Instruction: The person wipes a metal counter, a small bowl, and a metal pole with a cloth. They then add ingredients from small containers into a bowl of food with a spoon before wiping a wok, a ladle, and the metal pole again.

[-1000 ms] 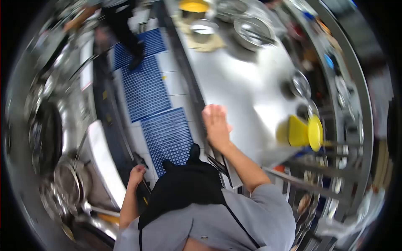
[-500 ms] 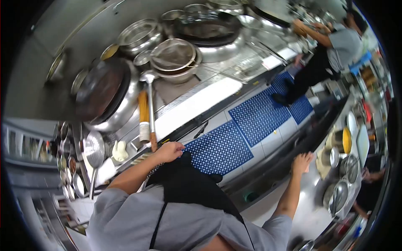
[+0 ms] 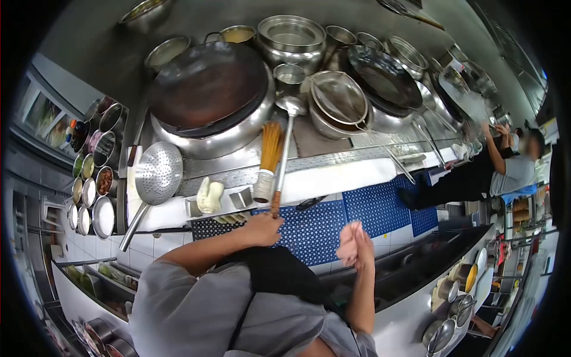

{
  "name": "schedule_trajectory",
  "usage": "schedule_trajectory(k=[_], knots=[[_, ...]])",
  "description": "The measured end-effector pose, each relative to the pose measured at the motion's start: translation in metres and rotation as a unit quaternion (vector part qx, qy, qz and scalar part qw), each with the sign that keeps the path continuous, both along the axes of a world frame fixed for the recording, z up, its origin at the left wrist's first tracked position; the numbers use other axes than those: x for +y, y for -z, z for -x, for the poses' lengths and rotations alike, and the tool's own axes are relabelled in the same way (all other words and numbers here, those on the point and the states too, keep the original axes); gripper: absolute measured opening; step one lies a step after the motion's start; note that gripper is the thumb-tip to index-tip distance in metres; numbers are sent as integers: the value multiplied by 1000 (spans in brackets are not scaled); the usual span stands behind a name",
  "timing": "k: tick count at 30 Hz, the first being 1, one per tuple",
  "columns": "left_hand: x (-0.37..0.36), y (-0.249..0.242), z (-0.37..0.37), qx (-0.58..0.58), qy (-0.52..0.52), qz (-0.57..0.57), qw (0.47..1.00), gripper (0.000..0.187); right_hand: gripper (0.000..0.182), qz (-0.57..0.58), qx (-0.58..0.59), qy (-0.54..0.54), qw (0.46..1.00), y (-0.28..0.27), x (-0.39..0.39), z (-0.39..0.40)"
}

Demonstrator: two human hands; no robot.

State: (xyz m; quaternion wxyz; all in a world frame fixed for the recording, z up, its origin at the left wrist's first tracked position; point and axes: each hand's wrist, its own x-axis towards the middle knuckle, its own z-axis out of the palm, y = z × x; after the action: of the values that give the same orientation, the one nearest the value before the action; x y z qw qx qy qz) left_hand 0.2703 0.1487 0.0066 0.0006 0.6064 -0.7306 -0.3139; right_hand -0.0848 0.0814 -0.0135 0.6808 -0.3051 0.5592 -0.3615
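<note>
My left hand (image 3: pixel 263 230) is closed at the counter's front edge, right by the lower end of a ladle's wooden handle (image 3: pixel 276 203); what its fingers hold, if anything, is hidden. The metal ladle (image 3: pixel 291 107) lies on the counter beside a bamboo brush (image 3: pixel 269 157) with a wrapped handle. Over the aisle, my right hand (image 3: pixel 364 245) is closed on a crumpled pink cloth-like item (image 3: pixel 350 244). A perforated skimmer (image 3: pixel 159 172) and a whitish folded cloth (image 3: pixel 209 195) rest to the left of the brush.
Large woks (image 3: pixel 208 89) (image 3: pixel 386 77) and a strainer over a pot (image 3: pixel 339 98) line the stove. Ingredient bowls (image 3: pixel 104 149) stand at left. A co-worker (image 3: pixel 511 166) stands at the far right. Blue mats (image 3: pixel 309 235) cover the aisle floor. Behind is a steel counter (image 3: pixel 410 309).
The view has turned toward the stove, showing more of the left side. My right hand has come up and inward, and the pink item now shows clearly in it. My left hand is nearer the ladle handle.
</note>
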Motion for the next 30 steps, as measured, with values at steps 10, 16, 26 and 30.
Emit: schedule_trajectory(k=[10,16,26,30], knots=[[-14,9,-36,224,68,-41,971,55,60,299,60,-140,942,-145,-195,-264],[19,-27,-102,380,-164,-43,909,44,45,463,468,-219,720,-163,-339,-381],[122,-56,-124,322,-600,14,732,39,33,368,560,-284,686,-34,-469,-487],[137,-55,-114,322,-663,-12,676,39,31,393,543,-341,659,14,-490,-487]])
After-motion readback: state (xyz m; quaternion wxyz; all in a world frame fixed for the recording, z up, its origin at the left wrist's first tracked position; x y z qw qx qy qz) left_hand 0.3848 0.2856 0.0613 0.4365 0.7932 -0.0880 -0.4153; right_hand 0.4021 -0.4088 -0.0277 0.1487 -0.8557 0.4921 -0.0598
